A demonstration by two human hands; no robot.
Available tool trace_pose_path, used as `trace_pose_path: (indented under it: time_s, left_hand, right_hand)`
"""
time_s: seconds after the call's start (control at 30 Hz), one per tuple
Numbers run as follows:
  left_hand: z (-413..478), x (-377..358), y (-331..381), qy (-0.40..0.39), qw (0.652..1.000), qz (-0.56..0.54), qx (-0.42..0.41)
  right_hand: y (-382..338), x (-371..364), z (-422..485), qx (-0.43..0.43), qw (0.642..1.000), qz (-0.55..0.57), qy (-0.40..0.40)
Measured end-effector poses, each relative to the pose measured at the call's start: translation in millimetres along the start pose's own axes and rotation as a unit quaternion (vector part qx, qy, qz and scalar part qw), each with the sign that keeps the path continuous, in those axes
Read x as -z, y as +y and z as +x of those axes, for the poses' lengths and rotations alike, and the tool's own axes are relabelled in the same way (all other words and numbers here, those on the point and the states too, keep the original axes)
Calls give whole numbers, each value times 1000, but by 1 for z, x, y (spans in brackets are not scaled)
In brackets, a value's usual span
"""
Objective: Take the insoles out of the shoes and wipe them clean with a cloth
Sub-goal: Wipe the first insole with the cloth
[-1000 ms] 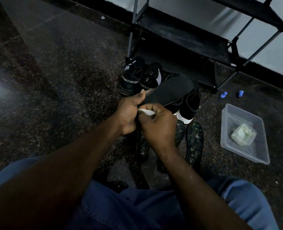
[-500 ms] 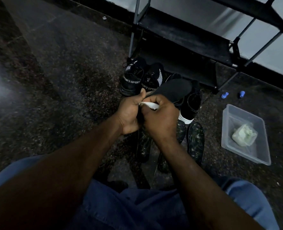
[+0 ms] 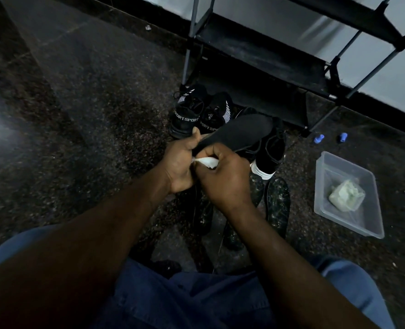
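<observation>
Head view shows the wiping step in hand: a black insole, flat, rounded at the toe and matte like felted foam, is held up over the floor by its heel end, pinched in the closed grip of the left hand, thumb on top. A small white cloth, soft and crumpled, is bunched in the closed grip of the right hand and pressed at the heel end of the insole, just beside the left thumb. A stroke along the insole toward its toe is judged to be called for next, with the left grip kept firm so the thin, flexible piece is not bent. Two speckled insoles lie flat on the dark polished stone floor below the hands, beside black knit sport shoes and a black high-top with a white sole. A clear plastic tub with a pale crumpled wad inside stands well apart to the right, near a metal-framed shoe rack
</observation>
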State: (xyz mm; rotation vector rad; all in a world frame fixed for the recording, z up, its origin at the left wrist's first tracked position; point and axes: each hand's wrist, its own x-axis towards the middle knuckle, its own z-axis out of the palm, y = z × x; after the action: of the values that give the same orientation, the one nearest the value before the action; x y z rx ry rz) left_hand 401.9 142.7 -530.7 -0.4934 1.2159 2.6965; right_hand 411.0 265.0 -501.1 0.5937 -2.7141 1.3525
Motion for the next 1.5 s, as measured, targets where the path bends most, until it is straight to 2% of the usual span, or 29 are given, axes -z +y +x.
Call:
trace_pose_path:
  time_s: [0.1,0.17,0.4,0.47,0.5,0.57,0.67,0.73,0.83,0.97,1.07,1.17,1.27,1.37,1.43,1.5]
  left_hand:
    - [-3,-4,-5,-22,1000,7,17]
    - [-3,-4,-4,-22,1000,5,17]
    - [-3,1,5,-8,1000,-14,6]
    - [-3,-1,8,-26,999,-25,7]
    - [-3,-2,10,-36,999,-36,3]
    - [-4,0,15,-44,997,-60,-7]
    - [-3,3,16,-58,997,-29,-29]
    - [-1,3,12,-40,997,35,-55]
    - [2,1,10,-5,994,85,-76]
    - [3,6,10,15,988,123,-97]
    - [2,5,7,10,986,131,-102]
    - [-1,2,6,-33,991,98,-83]
    - [-5,2,12,-79,995,39,-54]
    - [-9,-1,16,-118,991,-53,-10]
    - [-9,-3,17,-127,989,-71,0]
    - [-9,-4,17,-112,992,-63,-5]
  right_hand:
    - [-3,-4,6,-43,996,47,69]
    - [-3,-4,8,-31,996,30,73]
    - [6,15,-1,74,990,-83,-84]
    - [10,26,2,74,987,-107,-95]
    - [12,32,3,52,992,-82,-77]
    - [18,42,4,-40,998,49,-12]
    - [24,50,3,-172,942,286,24]
    - [27,50,2,-199,918,343,23]
    - [27,48,6,-181,939,293,20]
    - [27,44,10,-186,931,315,26]
    - [28,38,9,-203,929,310,-12]
    - [26,33,10,-221,927,303,-16]
    - [31,32,11,-193,947,257,-10]
    - [35,33,7,-150,963,209,-74]
    - [34,31,2,-134,967,195,-96]
    - [34,29,-1,-126,972,186,-65]
